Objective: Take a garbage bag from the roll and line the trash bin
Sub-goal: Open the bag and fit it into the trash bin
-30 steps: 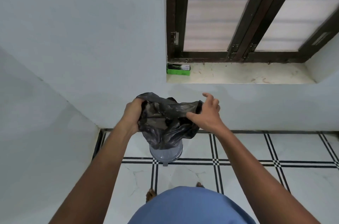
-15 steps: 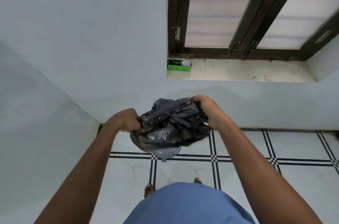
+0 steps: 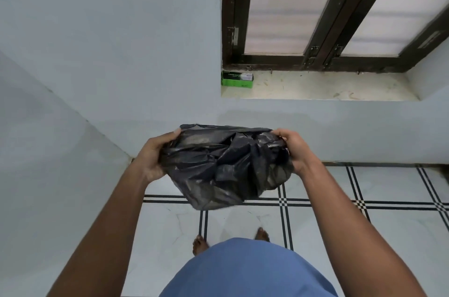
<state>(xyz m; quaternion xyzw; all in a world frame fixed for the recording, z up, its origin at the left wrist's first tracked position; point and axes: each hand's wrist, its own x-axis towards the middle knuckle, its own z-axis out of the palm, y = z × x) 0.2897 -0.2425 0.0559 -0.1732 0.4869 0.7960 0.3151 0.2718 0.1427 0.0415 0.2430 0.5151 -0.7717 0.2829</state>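
A crumpled black garbage bag [image 3: 226, 165] hangs in the air in front of me, stretched wide between both hands. My left hand [image 3: 155, 158] grips its left edge and my right hand [image 3: 292, 150] grips its right edge. The bag's mouth faces up and its body sags toward the floor. The trash bin is hidden behind the bag. A green box of garbage bags [image 3: 237, 79] lies on the left end of the window sill [image 3: 328, 90].
A pale wall corner [image 3: 109, 141] closes in at the left. A dark-framed window [image 3: 323, 29] stands above the sill. The floor is white tile with black lines [image 3: 340, 204]. My bare feet [image 3: 200, 244] show below, near my blue clothing [image 3: 247, 270].
Both hands have moved apart and pulled the bag wider. The bag now covers the grey bin, which showed under it in the earlier frames.
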